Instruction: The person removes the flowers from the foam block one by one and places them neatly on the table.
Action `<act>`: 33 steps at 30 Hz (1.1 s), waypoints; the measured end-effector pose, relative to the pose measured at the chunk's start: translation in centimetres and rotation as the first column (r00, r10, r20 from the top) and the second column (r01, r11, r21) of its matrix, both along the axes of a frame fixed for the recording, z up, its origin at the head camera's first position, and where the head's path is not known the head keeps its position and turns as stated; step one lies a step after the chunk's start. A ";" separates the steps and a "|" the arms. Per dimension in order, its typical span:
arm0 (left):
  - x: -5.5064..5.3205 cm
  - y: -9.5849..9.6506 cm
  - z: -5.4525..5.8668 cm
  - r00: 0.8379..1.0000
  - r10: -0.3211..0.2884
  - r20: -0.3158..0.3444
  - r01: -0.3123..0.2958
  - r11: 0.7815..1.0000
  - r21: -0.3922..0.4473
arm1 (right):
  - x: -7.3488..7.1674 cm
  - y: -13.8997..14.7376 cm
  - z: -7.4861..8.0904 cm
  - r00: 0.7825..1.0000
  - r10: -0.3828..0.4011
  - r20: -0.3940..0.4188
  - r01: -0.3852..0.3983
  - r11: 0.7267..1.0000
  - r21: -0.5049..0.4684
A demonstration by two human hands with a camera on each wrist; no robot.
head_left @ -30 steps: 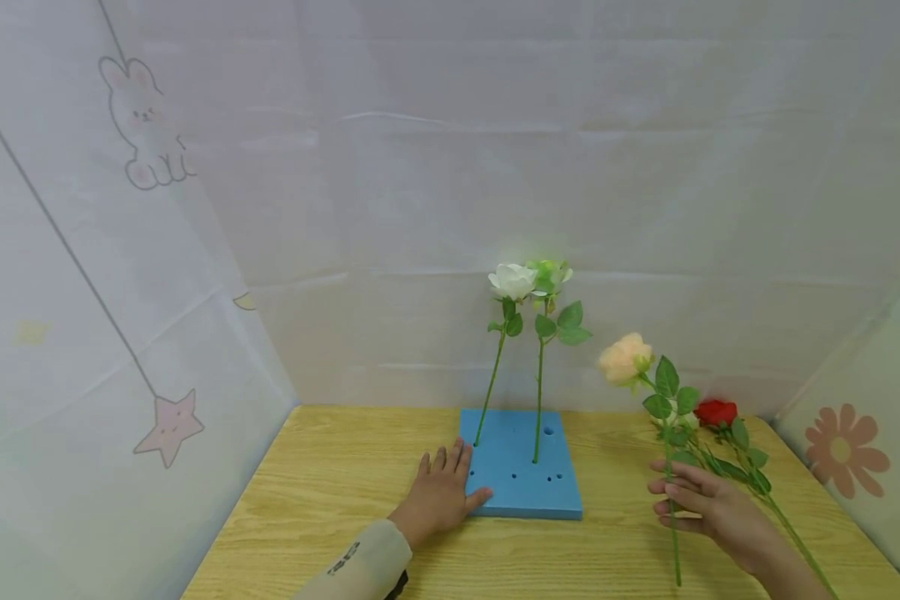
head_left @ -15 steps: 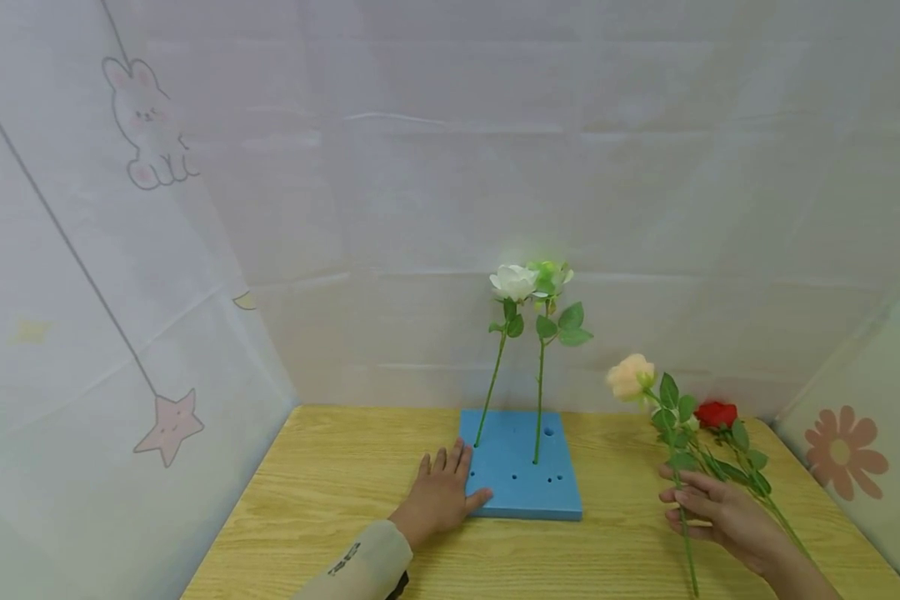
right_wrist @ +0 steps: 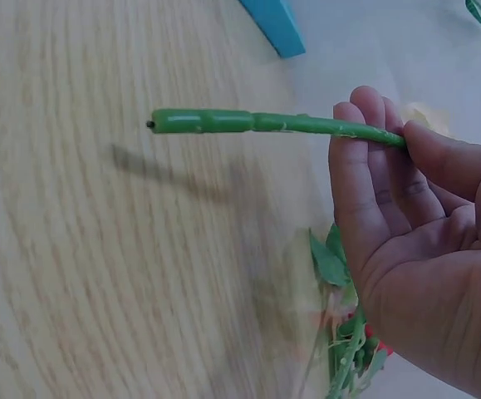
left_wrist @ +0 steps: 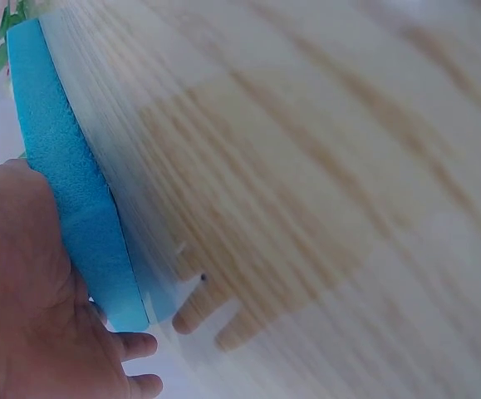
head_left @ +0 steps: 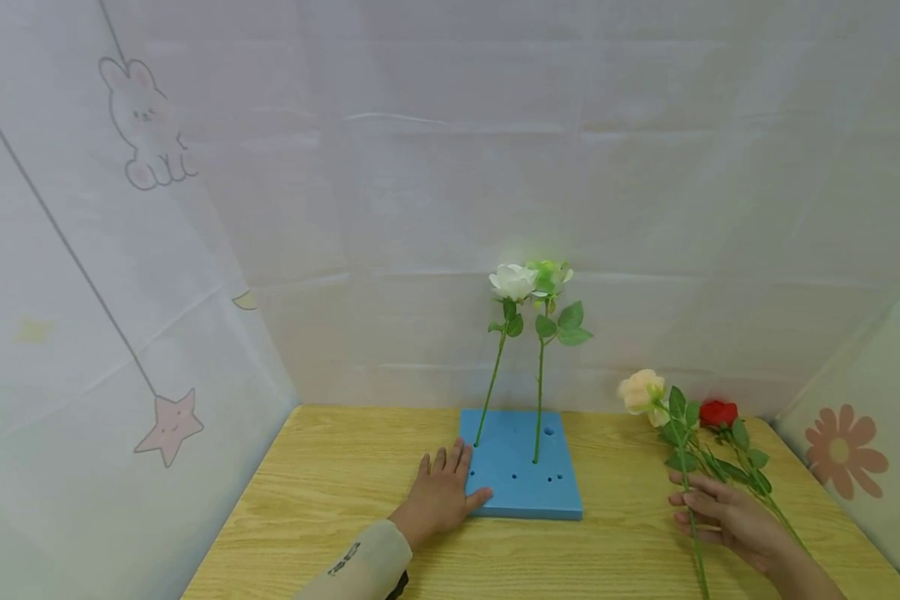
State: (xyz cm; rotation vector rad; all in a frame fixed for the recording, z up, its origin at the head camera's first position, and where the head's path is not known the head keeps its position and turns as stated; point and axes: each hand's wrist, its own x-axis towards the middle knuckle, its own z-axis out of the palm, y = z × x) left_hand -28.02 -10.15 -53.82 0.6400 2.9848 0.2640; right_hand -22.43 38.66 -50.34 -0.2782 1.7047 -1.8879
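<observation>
My left hand lies spread with straight fingers over the left edge of a blue foam block dotted with small holes. Two artificial flowers stand in that block: a white rose leaning right and a green-and-white flower with a nearly upright stem. Off to the right, my right hand pinches the green stem of a peach rose between thumb and fingers. In the right wrist view the cut end of this stem points left, raised over the wood. The left wrist view shows the side of the foam block against my palm.
Behind my right hand, a red rose lies on the wooden table with other leafy stems. A pale curtain with printed drawings stands right behind the table's far edge and along both sides.
My right hand has moved slightly right with the peach rose, whose bloom has sunk lower and shifted right toward the lying flowers. My left hand and the foam block stay put.
</observation>
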 end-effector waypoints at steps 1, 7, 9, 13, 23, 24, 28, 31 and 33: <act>0.0 0.0 0.0 1.000 0.000 -0.001 0.000 1.000 -0.001 | -0.1 0.1 -0.1 1.000 -0.002 -0.003 0.002 1.000 0.001; 0.1 0.0 0.2 1.000 0.002 0.000 -0.002 1.000 -0.003 | -0.5 0.4 -0.9 1.000 -0.001 0.006 0.001 1.000 -0.007; 0.2 0.0 0.2 1.000 0.001 -0.001 -0.001 1.000 -0.006 | -0.6 0.6 -1.2 1.000 0.005 0.014 -0.004 1.000 -0.020; 0.2 0.0 0.2 1.000 -0.006 -0.011 0.006 1.000 -0.004 | -0.9 0.7 -1.7 1.000 0.002 0.029 -0.001 1.000 -0.030; -0.2 0.0 -0.5 1.000 0.008 -0.015 -0.008 1.000 -0.004 | -1.5 1.1 -2.6 0.998 -0.026 0.049 0.026 1.000 -0.004; -0.3 0.0 -0.6 1.000 0.009 -0.016 -0.009 1.000 -0.002 | -1.5 1.1 -2.6 0.998 -0.032 0.050 0.032 0.999 0.002; -0.7 -0.1 -1.2 1.000 0.009 -0.028 -0.009 1.000 0.003 | -1.6 1.0 -2.7 0.997 -0.053 0.049 0.051 0.998 0.026; -0.7 -0.1 -1.3 1.000 0.011 -0.027 -0.011 1.000 0.001 | -1.5 0.9 -2.7 0.997 -0.060 0.038 0.058 0.997 0.053; -0.7 -0.1 -1.3 1.000 0.011 -0.026 -0.011 1.000 0.002 | -1.5 0.9 -2.8 0.998 -0.062 0.031 0.060 0.996 0.068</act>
